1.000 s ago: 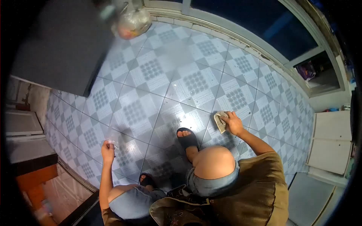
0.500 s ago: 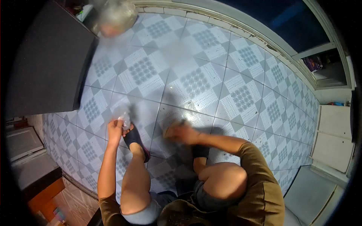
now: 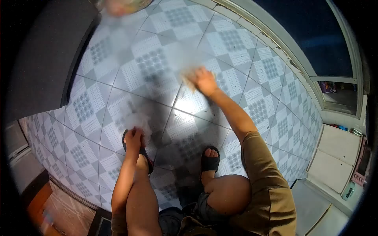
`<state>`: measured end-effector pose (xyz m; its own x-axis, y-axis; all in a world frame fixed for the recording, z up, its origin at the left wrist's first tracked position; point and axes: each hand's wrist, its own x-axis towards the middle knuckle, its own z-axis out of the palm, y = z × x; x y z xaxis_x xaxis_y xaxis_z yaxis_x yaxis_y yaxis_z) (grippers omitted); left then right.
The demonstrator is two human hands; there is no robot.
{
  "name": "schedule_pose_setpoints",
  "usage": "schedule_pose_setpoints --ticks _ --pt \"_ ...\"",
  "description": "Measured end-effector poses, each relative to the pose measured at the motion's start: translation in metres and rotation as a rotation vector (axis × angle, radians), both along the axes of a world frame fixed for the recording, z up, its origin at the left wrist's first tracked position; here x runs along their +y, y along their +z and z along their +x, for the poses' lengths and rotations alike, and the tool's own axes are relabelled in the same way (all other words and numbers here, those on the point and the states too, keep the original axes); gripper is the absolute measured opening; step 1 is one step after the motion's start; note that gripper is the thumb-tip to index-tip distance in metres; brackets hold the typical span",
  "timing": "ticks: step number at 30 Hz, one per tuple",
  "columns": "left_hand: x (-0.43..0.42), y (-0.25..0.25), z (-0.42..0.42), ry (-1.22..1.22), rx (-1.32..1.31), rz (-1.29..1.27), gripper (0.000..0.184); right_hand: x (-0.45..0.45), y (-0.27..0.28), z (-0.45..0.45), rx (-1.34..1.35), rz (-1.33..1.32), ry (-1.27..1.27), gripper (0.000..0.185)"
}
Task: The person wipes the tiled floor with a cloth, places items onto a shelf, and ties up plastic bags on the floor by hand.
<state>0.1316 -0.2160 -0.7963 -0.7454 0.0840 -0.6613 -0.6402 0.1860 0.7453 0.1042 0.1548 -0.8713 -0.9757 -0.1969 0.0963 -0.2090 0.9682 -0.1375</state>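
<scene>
My right hand (image 3: 205,81) is stretched forward over the tiled floor (image 3: 138,96), its fingers closed on a tan cloth (image 3: 188,80). The cloth appears pressed to the tiles, partly hidden under the hand. Down by my left foot, my left hand (image 3: 135,138) grips a crumpled clear plastic bag (image 3: 141,121) that puffs out above the fingers. My left sandal (image 3: 149,163) lies partly behind that hand and forearm. A black sandal (image 3: 210,161) is on my right foot. Dark specks dot the tiles around the bright reflection.
A dark cabinet (image 3: 43,55) stands at the left. At the top edge is a blurred plastic bag (image 3: 124,6). A framed glass door (image 3: 311,35) runs along the upper right, with white cabinets (image 3: 334,153) below it. An orange-brown wooden piece (image 3: 41,200) is at lower left.
My right hand has swept forward and slightly right with the cloth, from near my right foot. My left hand, still with the plastic bag, has shifted slightly right and lower in view.
</scene>
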Motion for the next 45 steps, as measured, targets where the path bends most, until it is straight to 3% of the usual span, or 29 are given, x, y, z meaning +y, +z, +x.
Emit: schedule_pose_setpoints --ticks 4,5,6,7,8,10,11,13,15,16,17,20,23,25,26,27,28,29,31,32,33,34,36,37,38,39,40,44,45 --pt "-0.009 -0.004 0.011 -0.082 -0.028 -0.058 0.016 -0.031 0.034 0.033 0.101 -0.042 -0.039 0.046" --pt "-0.009 -0.007 0.013 -0.078 -0.019 -0.041 0.016 -0.061 0.078 0.043 -0.344 -0.478 -0.108 0.045" --pt "-0.010 -0.012 0.015 -0.064 -0.003 -0.041 0.016 -0.074 0.014 0.067 -0.459 -1.356 0.329 0.037" --pt "-0.014 -0.019 0.017 -0.051 0.012 -0.043 0.016 -0.095 0.040 0.104 -0.504 -0.362 0.328 0.029" --pt "-0.023 -0.040 0.023 -0.086 0.144 -0.112 0.012 -0.114 0.048 0.126 -0.748 -0.307 0.458 0.026" --pt "-0.028 -0.043 0.028 -0.143 0.203 -0.156 0.015 -0.095 -0.013 0.189 -0.252 -0.260 0.946 0.026" --pt "-0.022 -0.029 0.023 -0.202 0.259 -0.206 0.019 -0.086 -0.011 0.178 -0.251 -0.264 0.944 0.026" --pt "-0.012 0.006 0.020 -0.159 0.185 -0.131 0.023 -0.055 -0.012 0.134 -1.089 -0.262 0.527 0.027" --pt "-0.008 0.025 0.018 -0.207 0.038 -0.081 0.020 -0.017 -0.001 0.105 -0.685 -0.129 0.242 0.031" --pt "-0.012 -0.014 0.030 -0.127 0.375 -0.026 0.013 0.008 -0.007 0.090 -0.374 -0.117 0.224 0.038" --pt "-0.006 -0.004 0.029 -0.123 0.373 -0.021 0.013 0.024 -0.002 0.074 -0.080 0.045 0.211 0.042" --pt "0.009 0.023 0.021 -0.183 0.166 -0.126 0.011 0.050 -0.003 0.016 -0.001 -0.021 -0.320 0.045" --pt "0.001 0.011 0.023 -0.286 0.170 -0.137 0.012 0.020 0.033 -0.010 0.207 -0.100 -0.383 0.042" --pt "-0.001 0.007 0.026 -0.293 0.412 -0.239 0.014 -0.033 0.053 -0.006 0.067 -0.594 -0.222 0.039" --pt "0.001 0.006 0.027 -0.144 0.318 -0.190 0.012 -0.065 0.045 -0.001 0.009 -0.931 -0.081 0.034" --pt "0.001 0.001 0.029 -0.135 0.314 -0.187 0.012 -0.106 0.016 0.024 -0.108 -0.705 -0.155 0.030" --pt "-0.001 -0.009 0.028 -0.131 0.521 -0.181 0.011 -0.134 -0.003 0.047 -0.223 -0.266 0.259 0.019" --pt "-0.007 -0.021 0.027 -0.131 0.731 -0.177 0.011 -0.168 0.016 0.064 -0.129 -0.665 0.394 0.023" --pt "-0.018 -0.023 0.029 -0.172 0.556 -0.223 0.010 -0.201 -0.008 0.092 0.085 -0.161 0.879 0.028" --pt "-0.012 0.000 0.027 -0.151 0.381 -0.178 0.009 -0.199 -0.020 0.086 0.089 -0.169 0.881 0.028" --pt "-0.011 0.013 0.025 -0.128 0.205 -0.134 0.009 -0.192 -0.033 0.071 0.118 -0.295 0.834 0.029" --pt "-0.020 -0.006 0.033 -0.081 0.310 -0.100 0.008 -0.183 -0.041 0.052 0.144 -0.422 0.790 0.029" --pt "-0.014 0.024 0.028 -0.058 0.244 -0.072 0.007 -0.141 -0.057 -0.001 -0.188 -0.324 0.262 0.030" --pt "-0.011 0.034 0.026 -0.043 0.186 -0.028 0.007 -0.100 -0.035 -0.033 -0.408 -0.405 0.007 0.026" --pt "-0.017 0.028 0.027 -0.062 0.196 -0.035 0.006 -0.062 -0.062 -0.060 -0.007 -0.535 -0.053 0.027" --pt "-0.019 0.025 0.027 -0.053 0.199 -0.035 0.006 -0.019 -0.084 -0.074 0.192 -0.232 -0.249 0.027" --pt "-0.021 0.022 0.027 -0.033 0.242 -0.046 0.006 -0.003 -0.019 -0.079 0.123 0.033 -0.273 0.030" --pt "-0.026 0.010 0.012 0.010 0.178 0.023 0.003 0.072 0.066 -0.103 0.428 -0.255 -0.395 0.044" --pt "-0.023 0.010 0.004 0.006 0.196 0.040 0.003 0.084 0.099 -0.105 0.238 -0.624 -0.532 0.046"
